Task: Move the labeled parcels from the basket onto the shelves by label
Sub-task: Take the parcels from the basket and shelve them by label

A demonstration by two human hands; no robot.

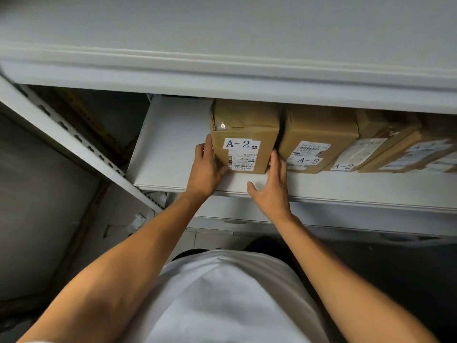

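A brown cardboard parcel [244,134] with a white "A-2" label stands on the white middle shelf [170,144]. My left hand [206,167] lies flat against its left side, thumb at the lower front corner. My right hand [272,184] touches its right front edge with straight fingers, thumb spread over the shelf board. To the right stand a second "A-2" parcel [314,144] and a third "A-2" parcel [366,144], side by side. No basket is in view.
More labeled brown parcels [418,152] fill the shelf's right end. Another white shelf [222,58] hangs just above. A perforated white upright [74,137] runs down the left side. A lower shelf edge [346,219] sits below my hands.
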